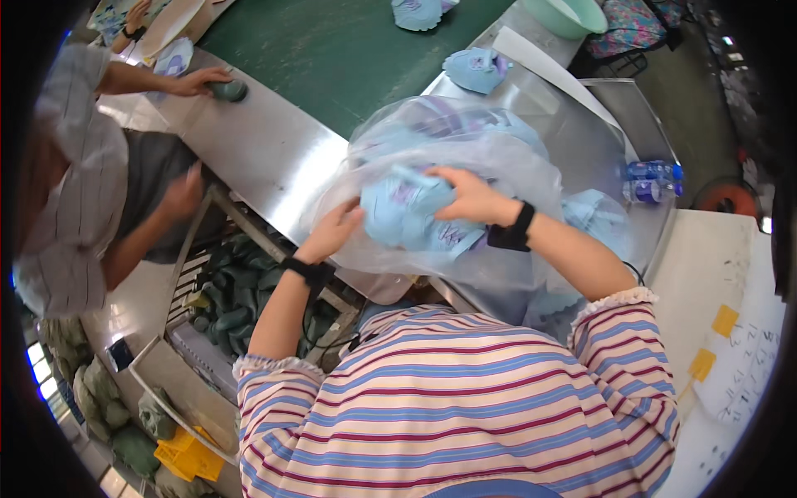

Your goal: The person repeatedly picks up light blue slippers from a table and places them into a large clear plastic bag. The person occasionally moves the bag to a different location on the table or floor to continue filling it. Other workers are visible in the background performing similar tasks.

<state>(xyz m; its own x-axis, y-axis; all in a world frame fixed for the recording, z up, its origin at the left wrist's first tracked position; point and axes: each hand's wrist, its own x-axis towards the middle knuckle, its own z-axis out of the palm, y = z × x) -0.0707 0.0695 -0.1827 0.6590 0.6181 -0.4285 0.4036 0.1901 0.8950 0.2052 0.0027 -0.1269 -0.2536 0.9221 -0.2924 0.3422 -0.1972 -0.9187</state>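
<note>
A light blue shoe upper (pixel 398 206) with purple print is between my hands, over a clear plastic bag (pixel 531 178). My right hand (pixel 471 199) grips its upper right side between thumb and fingers. At its left edge, my left hand (pixel 334 232) pinches with fingertips bent; the exact contact is partly hidden. More light blue uppers (pixel 506 124) with purple parts show through the bag. Another light blue upper (pixel 596 214) lies right of the bag, and one more upper (pixel 477 70) sits behind it.
A metal table (pixel 274 158) borders a green work surface (pixel 290 50). On the left, a person's hand (pixel 199 81) touches a dark green shoe last (pixel 229 90). Below stands a crate of similar lasts (pixel 237 290). Plastic bottles (pixel 652 183) lie right, with a pale green basin (pixel 573 17) beyond.
</note>
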